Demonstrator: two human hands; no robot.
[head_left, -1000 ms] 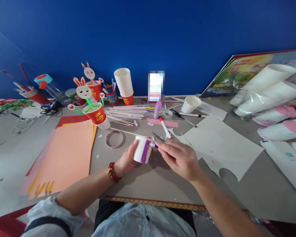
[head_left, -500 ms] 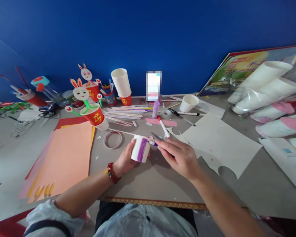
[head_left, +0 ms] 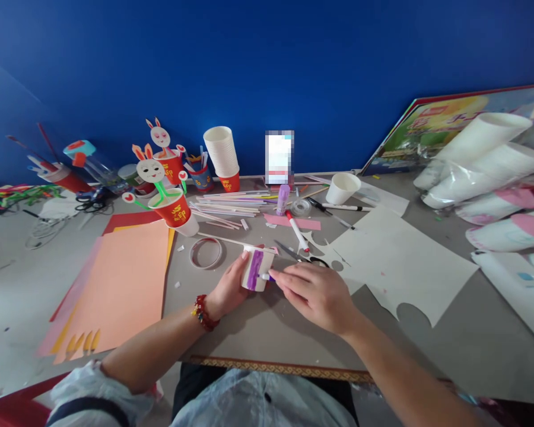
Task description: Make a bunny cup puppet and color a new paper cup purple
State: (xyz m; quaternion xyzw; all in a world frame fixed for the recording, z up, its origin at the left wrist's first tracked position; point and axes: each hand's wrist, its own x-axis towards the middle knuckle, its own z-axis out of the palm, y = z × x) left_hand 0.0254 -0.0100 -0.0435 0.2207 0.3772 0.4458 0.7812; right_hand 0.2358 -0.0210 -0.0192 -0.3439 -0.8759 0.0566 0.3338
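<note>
A white paper cup (head_left: 248, 276) with a purple painted band down its side is gripped by my left hand (head_left: 229, 284), thumb on the near side. My right hand (head_left: 317, 292) pinches a purple marker (head_left: 269, 276), its white tip end against the cup just right of the band. A thin stick (head_left: 225, 239) runs behind the cup's rim. Scissors (head_left: 293, 254) with black handles lie just beyond my right hand, partly covered by it. Near them is a red-capped white marker (head_left: 298, 231). Left of the cup lies a roll of tape (head_left: 205, 254).
Coloured paper sheets (head_left: 124, 279) lie to the left. Red cups with rabbit figures (head_left: 171, 209) stand behind them. A stack of white cups (head_left: 221, 151), a glue stick (head_left: 283, 200), paper straws (head_left: 231, 204) and another white cup (head_left: 342, 188) line the back. Cut white paper (head_left: 396, 261) lies right.
My right hand has moved the marker's tip from the cup's upper edge down to its lower right side. More of the scissors' handles shows. The view has shifted slightly.
</note>
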